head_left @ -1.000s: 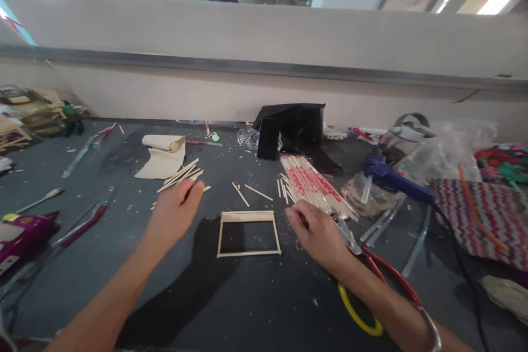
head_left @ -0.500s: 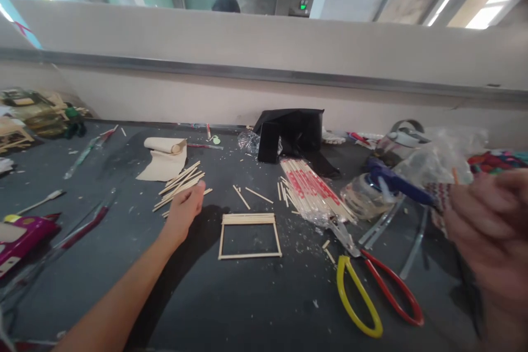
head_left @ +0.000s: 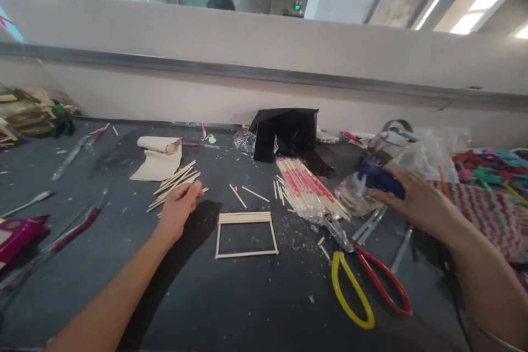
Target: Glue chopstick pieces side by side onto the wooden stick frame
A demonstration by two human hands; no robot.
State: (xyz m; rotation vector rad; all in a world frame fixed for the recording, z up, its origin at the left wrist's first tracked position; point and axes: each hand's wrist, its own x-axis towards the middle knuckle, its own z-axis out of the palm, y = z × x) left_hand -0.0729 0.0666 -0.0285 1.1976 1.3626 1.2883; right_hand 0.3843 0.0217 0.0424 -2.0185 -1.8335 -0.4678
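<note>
Our right hand [head_left: 424, 206] wraps blue glue gun [head_left: 374, 173]; left hand [head_left: 178, 210] curls by loose sticks [head_left: 176, 180], grip unclear; stick frame [head_left: 245, 218] between, presumably for easy reach.

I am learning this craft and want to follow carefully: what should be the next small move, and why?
Probably lift the blue glue gun toward the stick frame: the right hand is on the gun, and the frame is open below its upper sticks.

The left hand [head_left: 178, 210] is loosely curled, while the right hand [head_left: 418, 201] grips with its thumb pointing inward.
</note>
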